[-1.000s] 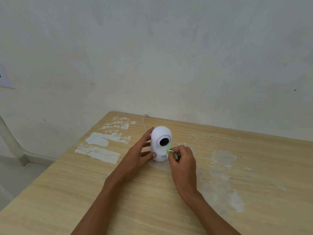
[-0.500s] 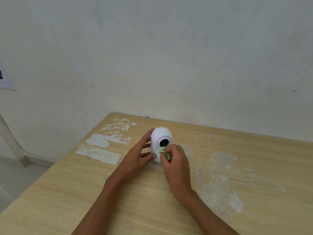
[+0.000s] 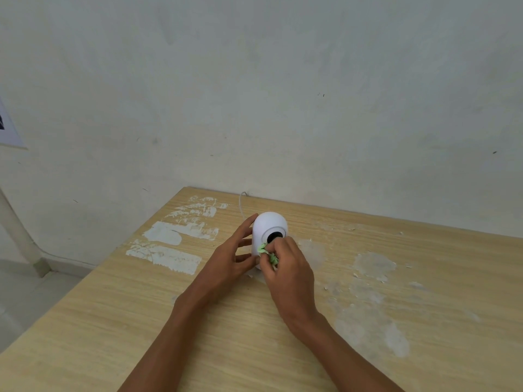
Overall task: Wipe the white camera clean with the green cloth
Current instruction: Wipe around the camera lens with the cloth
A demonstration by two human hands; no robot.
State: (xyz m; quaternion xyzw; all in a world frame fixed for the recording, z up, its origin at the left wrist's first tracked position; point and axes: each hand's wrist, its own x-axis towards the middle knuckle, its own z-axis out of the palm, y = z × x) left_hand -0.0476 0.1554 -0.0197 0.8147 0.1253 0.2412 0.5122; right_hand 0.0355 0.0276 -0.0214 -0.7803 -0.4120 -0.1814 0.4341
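The right hand (image 3: 288, 267) has slid left across the white camera (image 3: 268, 230). Its fingers pinch the green cloth (image 3: 267, 251) under the dark lens. The left hand (image 3: 226, 264) holds the side, fingers spread.

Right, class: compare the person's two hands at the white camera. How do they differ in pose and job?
The left hand is spread, fingers steadying the white camera at its side; the right hand is bunched at its front. The left hand holds no cloth; the right hand pinches the green cloth against the camera below the lens. Both work at the camera on the wooden table.
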